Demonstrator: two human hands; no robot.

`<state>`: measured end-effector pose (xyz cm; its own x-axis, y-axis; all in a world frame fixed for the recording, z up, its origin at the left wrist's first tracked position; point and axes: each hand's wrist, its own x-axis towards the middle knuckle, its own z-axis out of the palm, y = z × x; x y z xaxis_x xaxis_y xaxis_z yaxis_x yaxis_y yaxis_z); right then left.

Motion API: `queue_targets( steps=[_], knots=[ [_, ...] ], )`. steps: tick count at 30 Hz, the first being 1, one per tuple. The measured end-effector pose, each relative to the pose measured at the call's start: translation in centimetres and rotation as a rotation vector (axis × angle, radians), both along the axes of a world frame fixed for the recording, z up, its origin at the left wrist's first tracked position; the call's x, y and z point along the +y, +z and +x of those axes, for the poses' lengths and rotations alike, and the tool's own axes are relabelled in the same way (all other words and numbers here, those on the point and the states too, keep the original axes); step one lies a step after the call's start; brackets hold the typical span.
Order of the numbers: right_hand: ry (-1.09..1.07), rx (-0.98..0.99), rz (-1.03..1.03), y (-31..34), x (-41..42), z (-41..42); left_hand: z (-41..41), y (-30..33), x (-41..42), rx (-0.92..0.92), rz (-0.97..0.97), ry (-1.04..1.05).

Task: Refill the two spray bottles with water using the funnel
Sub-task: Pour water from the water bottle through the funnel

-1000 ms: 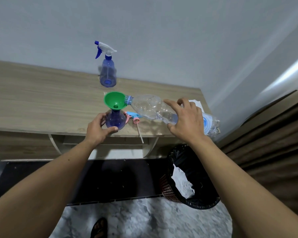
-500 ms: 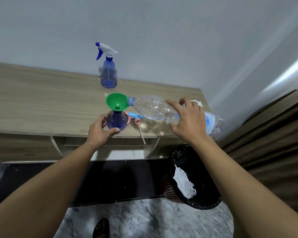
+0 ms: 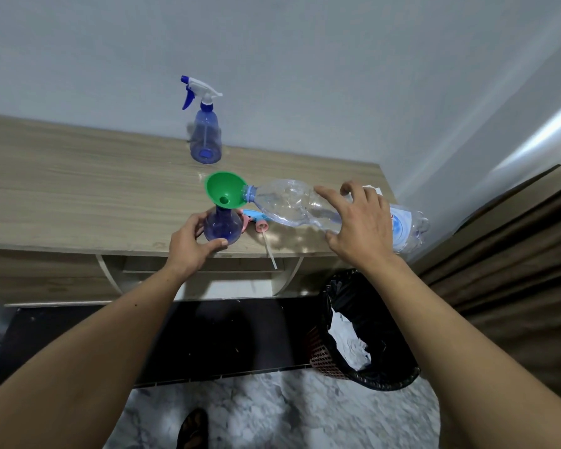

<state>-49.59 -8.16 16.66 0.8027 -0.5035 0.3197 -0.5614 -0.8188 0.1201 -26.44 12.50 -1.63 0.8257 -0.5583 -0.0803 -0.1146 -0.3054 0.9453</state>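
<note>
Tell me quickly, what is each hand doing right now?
Left hand: holds the blue spray bottle under the green funnel.
Right hand: holds the tilted clear water bottle, mouth at the funnel.

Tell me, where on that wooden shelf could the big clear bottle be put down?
The wooden shelf lies bare left of the green funnel and the capped blue spray bottle. It is crowded near the front edge, where the left hand grips the open blue bottle beside a pink-and-blue sprayer head.
</note>
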Motion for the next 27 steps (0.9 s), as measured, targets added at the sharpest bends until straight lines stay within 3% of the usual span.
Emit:
queue_targets(
  steps=[27],
  knots=[
    [0.008,-0.043,0.032,-0.67,-0.16,-0.15,-0.29,0.27,0.19,-0.013,0.011,-0.002]
  ],
)
